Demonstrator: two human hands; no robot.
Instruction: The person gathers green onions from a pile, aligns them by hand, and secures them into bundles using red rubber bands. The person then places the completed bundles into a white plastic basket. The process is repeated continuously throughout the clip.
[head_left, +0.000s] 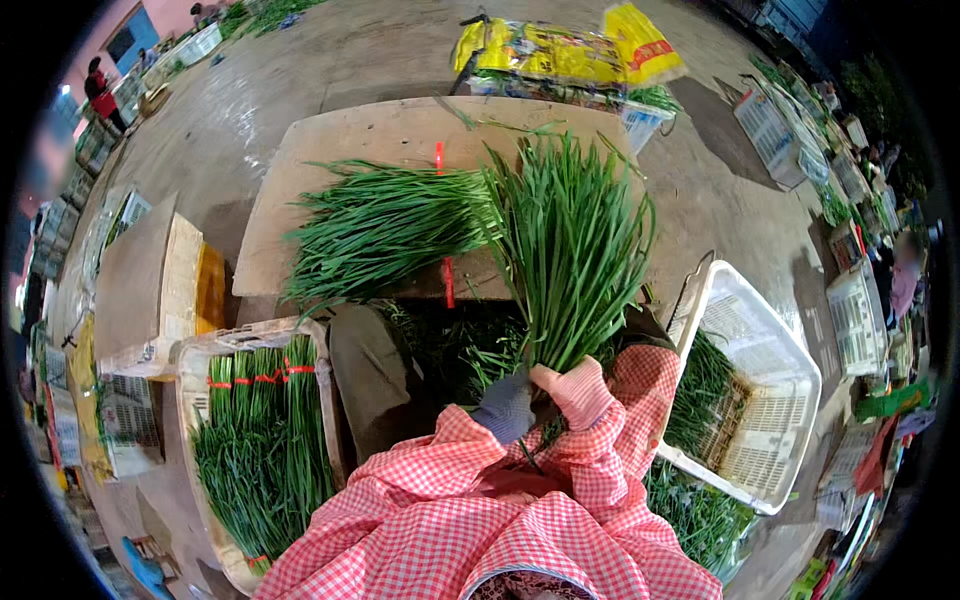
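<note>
A bunch of garlic chives stands fanned out in front of me, leaf tips pointing away. My right hand, in a pale pink glove, grips it near the stem ends. Close against those ends is my left hand in a blue-grey knit glove; its fingers are curled and partly hidden, so I cannot tell whether it holds any stems. Beyond, a pile of chives lies on a wooden board, across a red tie strip. Loose leaves lie below the board's near edge.
At left, a white plastic crate holds chive bundles with red ties. A tilted white crate with chives stands at right. Past the board is a crate under yellow plastic bags. A board-topped box stands left.
</note>
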